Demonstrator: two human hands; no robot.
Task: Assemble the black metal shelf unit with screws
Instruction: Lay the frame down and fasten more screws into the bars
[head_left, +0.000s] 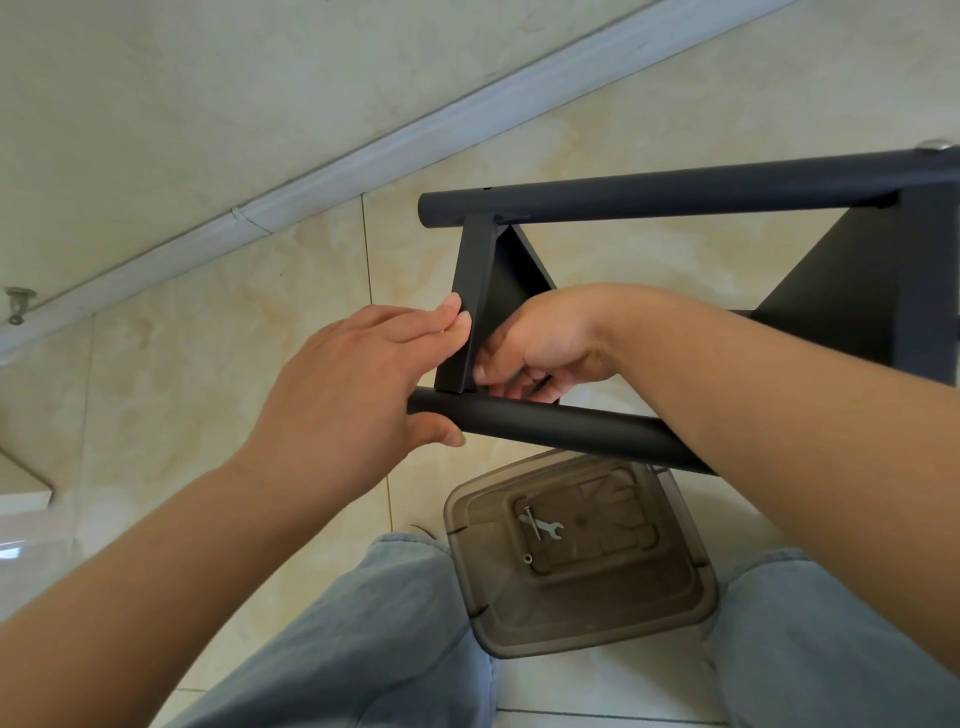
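The black metal shelf unit lies on its side over the tiled floor, with a far tube (649, 195) and a near tube (561, 423) joined by a black shelf panel (470, 306). My left hand (358, 379) holds the near tube's end, thumb under it and fingertips against the panel's edge. My right hand (540, 345) reaches behind the panel at the joint with the near tube, fingers curled there; what they pinch is hidden. A second shelf panel (857, 306) sits at the right. A silver screw head (935, 145) shows on the far tube.
A brown translucent plastic box (587, 556) stands on the floor between my knees, holding a small silver wrench (545, 527), a screw and a nut. A white skirting strip (363, 150) runs along the wall. A metal doorstop (18, 304) sits at the left.
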